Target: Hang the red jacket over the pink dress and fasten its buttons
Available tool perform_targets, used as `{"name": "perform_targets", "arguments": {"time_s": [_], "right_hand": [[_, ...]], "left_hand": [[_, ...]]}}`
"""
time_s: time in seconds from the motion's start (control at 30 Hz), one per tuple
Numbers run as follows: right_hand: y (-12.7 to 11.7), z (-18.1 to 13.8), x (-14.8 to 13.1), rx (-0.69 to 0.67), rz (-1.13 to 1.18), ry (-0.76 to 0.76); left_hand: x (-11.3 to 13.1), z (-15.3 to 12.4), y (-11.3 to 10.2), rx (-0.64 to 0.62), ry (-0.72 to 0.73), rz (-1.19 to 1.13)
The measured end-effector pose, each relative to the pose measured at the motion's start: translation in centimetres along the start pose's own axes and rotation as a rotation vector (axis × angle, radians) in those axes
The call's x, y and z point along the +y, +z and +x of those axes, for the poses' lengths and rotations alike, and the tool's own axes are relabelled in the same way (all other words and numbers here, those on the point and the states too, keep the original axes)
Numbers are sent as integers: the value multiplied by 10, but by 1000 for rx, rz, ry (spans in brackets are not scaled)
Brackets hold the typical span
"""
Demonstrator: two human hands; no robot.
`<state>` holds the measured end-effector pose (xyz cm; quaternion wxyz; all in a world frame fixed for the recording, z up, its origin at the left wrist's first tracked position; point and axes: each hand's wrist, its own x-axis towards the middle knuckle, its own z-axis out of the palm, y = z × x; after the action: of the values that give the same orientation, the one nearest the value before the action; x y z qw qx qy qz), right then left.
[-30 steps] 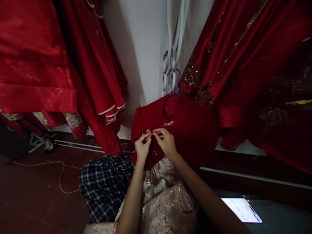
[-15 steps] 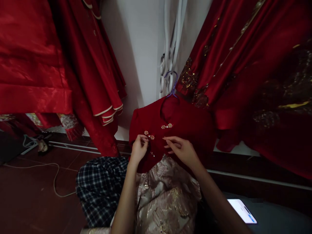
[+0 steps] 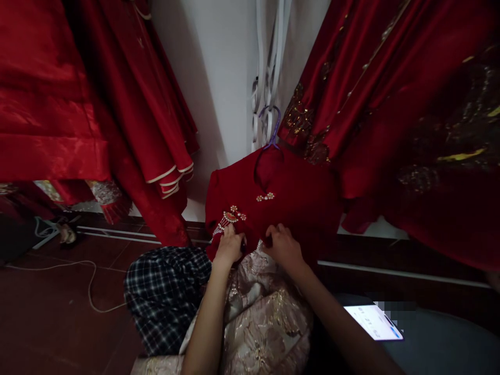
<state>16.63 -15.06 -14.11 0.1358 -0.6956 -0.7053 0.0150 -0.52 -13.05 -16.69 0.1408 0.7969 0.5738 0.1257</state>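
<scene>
A dark red jacket (image 3: 300,187) hangs on a purple hanger (image 3: 275,125) in front of me, its lower part near my lap. My left hand (image 3: 230,246) is closed on the cloth at its lower left, just below a fan-shaped ornament (image 3: 229,217) with dangling strands. Curled fingers of my right hand (image 3: 284,249) grip the cloth to the right of the front opening. Pearl flower fasteners (image 3: 265,197) sit below the neckline. Under both hands lies a pale, gold-patterned cloth (image 3: 265,323). My fingertips are partly hidden.
Red garments (image 3: 50,104) hang on the left, and embellished red ones (image 3: 375,104) on the right. A lit phone (image 3: 375,322) lies on a dark seat (image 3: 437,338) at lower right. A cable (image 3: 92,281) runs over the tiled floor. Plaid fabric (image 3: 164,297) covers my left side.
Both hands have moved down the jacket and closed on its cloth. The fan-shaped ornament now shows above my left hand. The view has shifted slightly.
</scene>
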Motion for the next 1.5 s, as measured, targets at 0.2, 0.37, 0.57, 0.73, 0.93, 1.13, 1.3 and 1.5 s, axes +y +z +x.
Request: {"name": "perform_targets", "arguments": {"time_s": [0.2,0.37,0.57,0.73,0.93,1.13,1.3,1.5], "right_hand": [[8,14,18,-29,193,-13],[-26,19,29,-407,746,-149],[-46,5,-1,-690,1157,-180],[10,14,-8,-346,1129,-35],[32,18,-4,-74,934,-104],[30,16,-6,-10,815,-153],[38,14,-8,28,793,-190],[45,15,-11,48,731,-203]], "left_hand": [[-13,-2,-10,65,121,-78],[-18,0,-14,87,135,-156],[-9,-4,-23,108,128,-236],[-9,0,-18,134,115,-468],[-12,5,-12,97,60,-664],[-12,6,-11,111,13,-694],[-17,8,-5,116,2,-634],[-15,8,-9,58,-9,-560]]}}
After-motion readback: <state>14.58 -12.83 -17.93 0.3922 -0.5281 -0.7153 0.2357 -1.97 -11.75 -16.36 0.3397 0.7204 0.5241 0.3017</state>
